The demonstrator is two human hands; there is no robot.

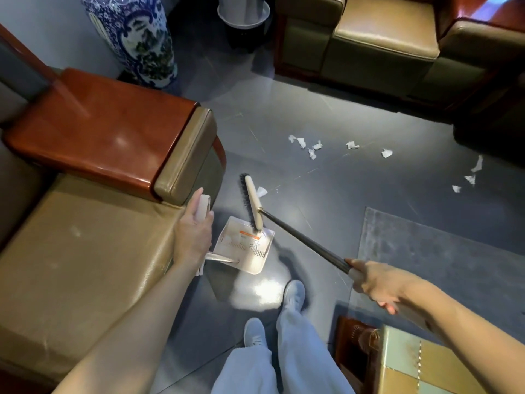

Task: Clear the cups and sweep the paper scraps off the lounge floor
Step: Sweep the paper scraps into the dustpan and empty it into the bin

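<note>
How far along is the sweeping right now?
Done: little; the dustpan may hold a few white bits. In hand: left hand holds the dustpan, right hand the broom, its head beside one scrap. Left: scraps scattered across the floor. No cups in view.

Left hand (193,231) covers most of the dustpan handle (203,206), its fingers (209,220) mostly wrapped out of sight; end of broom handle (306,243) buried in right hand (375,282); print on dustpan (251,258) label (250,235) too small to read, contents unclear; vase (142,38) and armchair (383,32) cut by top edge; tiled surface (426,365) cut at bottom-right corner.
</note>
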